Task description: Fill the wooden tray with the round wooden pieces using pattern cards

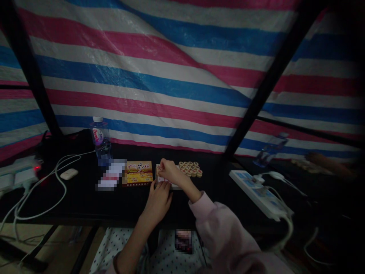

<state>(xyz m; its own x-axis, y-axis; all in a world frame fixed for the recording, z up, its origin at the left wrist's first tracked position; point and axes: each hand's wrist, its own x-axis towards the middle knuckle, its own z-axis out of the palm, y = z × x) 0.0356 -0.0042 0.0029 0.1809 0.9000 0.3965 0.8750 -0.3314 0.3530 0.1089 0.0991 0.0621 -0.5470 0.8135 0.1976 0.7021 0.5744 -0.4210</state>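
Both hands meet at a low white box on the black table. My left hand grips its near left part, thumb at the left side and fingers over the near edge. Above the box, my right hand is bent down with its fingers pinched; whatever they hold is hidden. Round Chinese chess pieces with red and dark markings stand in rows just right of the box. To the left lies a yellow and brown Chinese chess carton, close to my left hand.
A water bottle stands behind a blurred-out flat item. White cables and a pale earphone case lie at left. A power strip is at right. Beyond it are another bottle and a dim person's hand. Striped sheeting hangs behind.
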